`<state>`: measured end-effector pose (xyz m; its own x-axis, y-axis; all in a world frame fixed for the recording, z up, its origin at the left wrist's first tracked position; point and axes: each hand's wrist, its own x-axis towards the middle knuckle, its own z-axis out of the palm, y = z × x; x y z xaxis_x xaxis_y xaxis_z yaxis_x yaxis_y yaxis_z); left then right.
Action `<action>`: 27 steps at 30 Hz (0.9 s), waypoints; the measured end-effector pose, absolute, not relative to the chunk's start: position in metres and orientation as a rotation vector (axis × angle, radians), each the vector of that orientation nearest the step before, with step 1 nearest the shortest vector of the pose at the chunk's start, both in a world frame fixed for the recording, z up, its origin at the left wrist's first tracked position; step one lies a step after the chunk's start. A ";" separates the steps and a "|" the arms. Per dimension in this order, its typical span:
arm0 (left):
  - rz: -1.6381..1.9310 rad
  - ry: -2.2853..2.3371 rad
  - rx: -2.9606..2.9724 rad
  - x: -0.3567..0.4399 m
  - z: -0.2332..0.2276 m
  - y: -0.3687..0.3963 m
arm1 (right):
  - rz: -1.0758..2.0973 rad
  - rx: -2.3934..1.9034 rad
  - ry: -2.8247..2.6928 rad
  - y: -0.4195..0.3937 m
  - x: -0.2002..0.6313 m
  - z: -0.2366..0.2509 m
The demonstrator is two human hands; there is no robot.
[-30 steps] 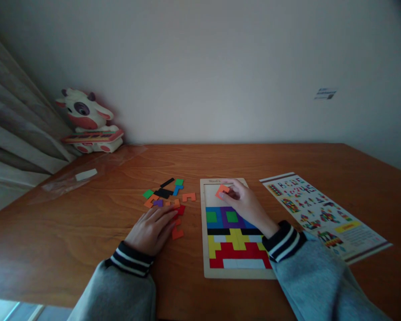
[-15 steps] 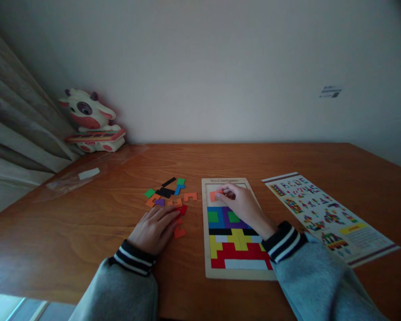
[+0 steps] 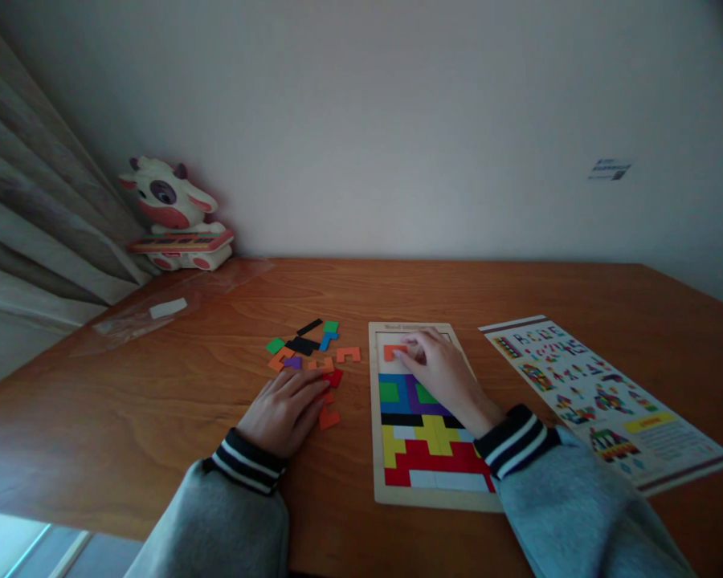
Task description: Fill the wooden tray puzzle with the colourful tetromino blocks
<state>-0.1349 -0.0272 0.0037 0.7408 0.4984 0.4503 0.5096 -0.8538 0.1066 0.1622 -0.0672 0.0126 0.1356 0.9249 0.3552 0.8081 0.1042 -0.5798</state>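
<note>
My right hand (image 3: 443, 376) pinches an orange puzzle piece (image 3: 393, 352) over the upper left of the wooden puzzle board (image 3: 374, 449). Rows of blue, green, purple, black, yellow, white and red pieces fill the board's lower part; my hand and sleeve cover some of its right side. To the left, my left hand (image 3: 285, 411) lies on the table, fingers stretched out, its tips at a red piece (image 3: 334, 378) and some orange ones. Around them are scattered a purple piece (image 3: 292, 363), black pieces (image 3: 302, 345), green ones and a blue piece (image 3: 328, 341).
A printed pattern sheet (image 3: 644, 429) lies on the wooden table (image 3: 174, 417) to the right of the board. At the back left stand a cow toy (image 3: 181, 213) and clear plastic wrapping (image 3: 117, 325), beside a curtain (image 3: 30, 217).
The whole view has shifted slightly. My right hand stays at the board's upper left with the orange puzzle piece, and my left hand keeps its place beside the loose pieces.
</note>
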 end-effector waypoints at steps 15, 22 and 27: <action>-0.734 -0.914 -2.935 -0.135 -0.002 -0.029 | 0.099 -1.629 -2.274 -0.077 0.165 0.012; -0.754 -0.935 -2.914 -0.134 -0.003 -0.030 | 0.182 -1.728 -2.257 -0.079 0.160 0.011; -0.759 -0.906 -2.911 -0.133 0.001 -0.030 | 0.148 -1.698 -2.260 -0.080 0.160 0.012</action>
